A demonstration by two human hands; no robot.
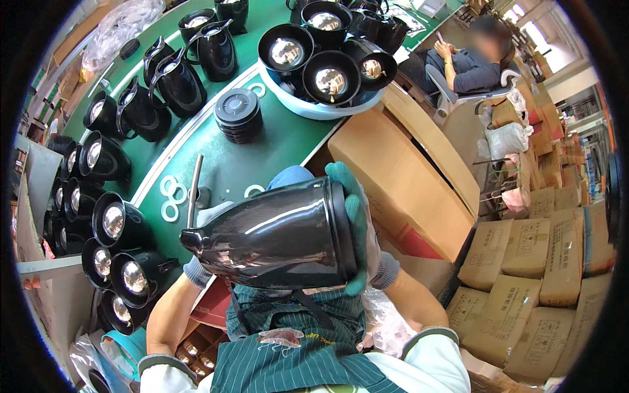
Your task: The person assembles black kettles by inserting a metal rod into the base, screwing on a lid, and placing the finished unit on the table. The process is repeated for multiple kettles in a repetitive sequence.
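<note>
A glossy black vacuum jug (282, 236) lies on its side in front of me, its spout to the left and its base to the right. My right hand (356, 226), in a green-palmed glove, is wrapped over the round black base. At the spout end my left hand (215, 213), in a pale glove, holds the jug from behind; most of its fingers are hidden by the body. Close to that hand, a metal rod (196, 187) rises at a slant. Several white rings (171, 190) lie on the green table (219, 167) beyond it.
A stack of black round caps (238, 114) stands farther back. Black jugs (175, 82) line the left and far side. A pale blue basin (314, 110) holds open black jug bodies with shiny liners. Cartons (406, 177) border the right, and a person (468, 69) sits beyond.
</note>
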